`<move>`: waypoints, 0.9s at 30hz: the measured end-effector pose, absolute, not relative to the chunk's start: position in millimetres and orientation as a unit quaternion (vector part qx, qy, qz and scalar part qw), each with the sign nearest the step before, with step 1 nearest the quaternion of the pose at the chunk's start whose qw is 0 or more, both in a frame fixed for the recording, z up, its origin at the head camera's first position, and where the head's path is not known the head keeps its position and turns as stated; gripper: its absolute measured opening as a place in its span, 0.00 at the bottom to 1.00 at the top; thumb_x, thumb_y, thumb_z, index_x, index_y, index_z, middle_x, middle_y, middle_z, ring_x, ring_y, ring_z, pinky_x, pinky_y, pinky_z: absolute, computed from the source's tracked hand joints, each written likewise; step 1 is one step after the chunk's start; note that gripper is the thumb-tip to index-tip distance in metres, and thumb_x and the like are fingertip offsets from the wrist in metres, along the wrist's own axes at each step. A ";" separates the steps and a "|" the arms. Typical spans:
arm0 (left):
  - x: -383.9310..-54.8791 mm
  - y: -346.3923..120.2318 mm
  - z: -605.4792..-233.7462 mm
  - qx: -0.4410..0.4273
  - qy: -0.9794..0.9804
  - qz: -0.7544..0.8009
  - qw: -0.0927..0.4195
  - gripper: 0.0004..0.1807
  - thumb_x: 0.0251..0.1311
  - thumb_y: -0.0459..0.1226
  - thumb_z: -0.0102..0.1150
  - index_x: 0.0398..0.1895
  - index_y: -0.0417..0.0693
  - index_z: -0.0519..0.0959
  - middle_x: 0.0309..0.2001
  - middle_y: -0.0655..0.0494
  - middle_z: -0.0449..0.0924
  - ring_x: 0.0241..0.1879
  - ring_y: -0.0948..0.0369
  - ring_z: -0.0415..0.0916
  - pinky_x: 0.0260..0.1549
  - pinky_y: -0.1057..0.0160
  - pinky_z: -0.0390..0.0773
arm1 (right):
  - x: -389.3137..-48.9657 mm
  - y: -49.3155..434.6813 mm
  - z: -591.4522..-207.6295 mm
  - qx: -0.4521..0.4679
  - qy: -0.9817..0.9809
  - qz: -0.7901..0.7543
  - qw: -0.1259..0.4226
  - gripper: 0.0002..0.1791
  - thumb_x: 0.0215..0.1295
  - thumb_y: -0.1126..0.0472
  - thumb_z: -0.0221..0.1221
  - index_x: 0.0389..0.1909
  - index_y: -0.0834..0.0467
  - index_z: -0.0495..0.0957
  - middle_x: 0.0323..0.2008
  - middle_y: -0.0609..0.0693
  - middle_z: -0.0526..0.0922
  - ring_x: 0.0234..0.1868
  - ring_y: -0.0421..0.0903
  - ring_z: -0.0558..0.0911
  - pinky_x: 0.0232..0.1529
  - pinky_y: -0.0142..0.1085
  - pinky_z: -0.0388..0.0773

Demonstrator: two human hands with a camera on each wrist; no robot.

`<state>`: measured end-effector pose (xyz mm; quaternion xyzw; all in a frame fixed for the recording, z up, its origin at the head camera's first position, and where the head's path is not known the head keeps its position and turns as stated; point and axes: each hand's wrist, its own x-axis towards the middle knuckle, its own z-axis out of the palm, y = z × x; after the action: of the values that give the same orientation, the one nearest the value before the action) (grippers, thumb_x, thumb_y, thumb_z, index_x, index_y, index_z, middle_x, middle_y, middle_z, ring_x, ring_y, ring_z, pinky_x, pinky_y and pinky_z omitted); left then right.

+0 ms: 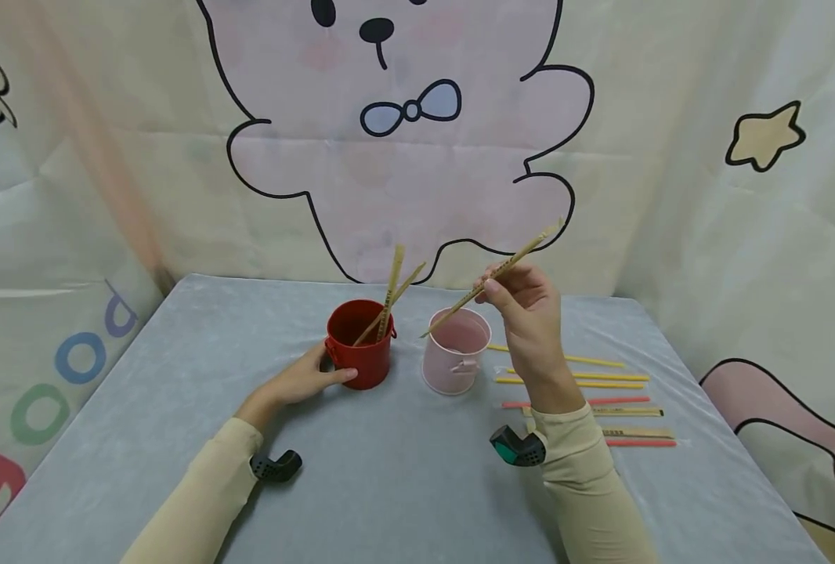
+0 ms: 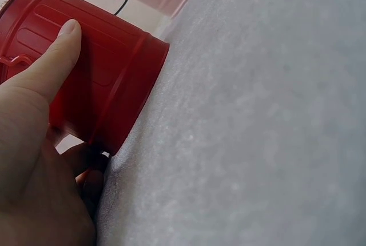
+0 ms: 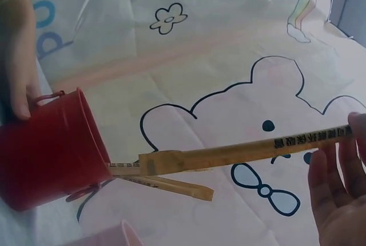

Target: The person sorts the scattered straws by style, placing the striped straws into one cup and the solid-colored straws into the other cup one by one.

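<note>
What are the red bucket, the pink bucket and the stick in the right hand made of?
Red bucket: probably painted metal; it's smooth, slightly shiny, with raised panel lines.
Pink bucket: likely painted metal too, with a smooth, pale coat, but it could be plastic.
Stick: the outside looks like dull brown paper, with a flattened end and printed characters. What's inside is hidden.

Two buckets (image 1: 368, 368); straws (image 1: 629, 411): three yellow, two red, perhaps five wrapped

The red bucket (image 1: 373, 366) looks glossy metal; the straw wrapper (image 3: 240, 155), paper; the tablecloth (image 1: 389, 486), fuzzy.
</note>
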<state>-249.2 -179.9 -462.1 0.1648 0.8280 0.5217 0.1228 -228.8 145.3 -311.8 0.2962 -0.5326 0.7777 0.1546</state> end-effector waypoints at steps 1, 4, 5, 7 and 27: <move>-249.5 -179.4 -461.9 0.169 0.828 0.522 0.121 0.43 0.66 0.48 0.64 0.79 0.48 0.53 0.76 0.46 0.59 0.77 0.45 0.52 0.75 0.33 0.50 | -228.6 145.1 -311.5 0.288 -0.529 0.780 0.166 0.17 0.66 0.81 0.53 0.40 0.56 0.81 0.36 0.47 0.86 0.38 0.40 0.85 0.40 0.31 0.83; -249.9 -177.4 -461.8 0.179 0.824 0.526 0.113 0.42 0.67 0.46 0.64 0.78 0.48 0.55 0.76 0.46 0.61 0.77 0.45 0.53 0.75 0.34 0.51 | -228.7 143.0 -311.1 0.270 -0.528 0.780 0.202 0.17 0.65 0.81 0.54 0.39 0.56 0.82 0.36 0.47 0.87 0.37 0.40 0.85 0.39 0.32 0.83; -249.7 -177.1 -462.0 0.180 0.823 0.527 0.112 0.42 0.66 0.46 0.64 0.78 0.48 0.55 0.75 0.46 0.61 0.77 0.45 0.53 0.75 0.34 0.51 | -228.5 141.7 -311.3 0.266 -0.528 0.778 0.212 0.17 0.65 0.80 0.55 0.39 0.56 0.82 0.35 0.46 0.87 0.37 0.40 0.85 0.39 0.32 0.84; -248.6 -176.9 -461.9 0.177 0.825 0.525 0.111 0.43 0.66 0.46 0.65 0.78 0.47 0.55 0.75 0.46 0.61 0.77 0.45 0.53 0.75 0.34 0.51 | -227.9 137.8 -313.2 0.260 -0.527 0.777 0.227 0.16 0.65 0.80 0.57 0.38 0.55 0.82 0.36 0.46 0.87 0.36 0.40 0.85 0.38 0.32 0.84; -244.9 -177.9 -458.9 0.162 0.829 0.521 0.124 0.46 0.66 0.48 0.65 0.79 0.46 0.52 0.77 0.44 0.58 0.78 0.44 0.51 0.76 0.34 0.49 | -233.1 91.0 -358.0 0.276 -0.641 0.695 0.172 0.09 0.63 0.78 0.60 0.43 0.76 0.75 0.39 0.47 0.88 0.36 0.37 0.88 0.40 0.32 0.87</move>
<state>-244.9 -177.9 -458.9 0.1620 0.8288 0.5212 0.1237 -233.1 91.0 -358.0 0.2756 -0.6413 0.6951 0.1718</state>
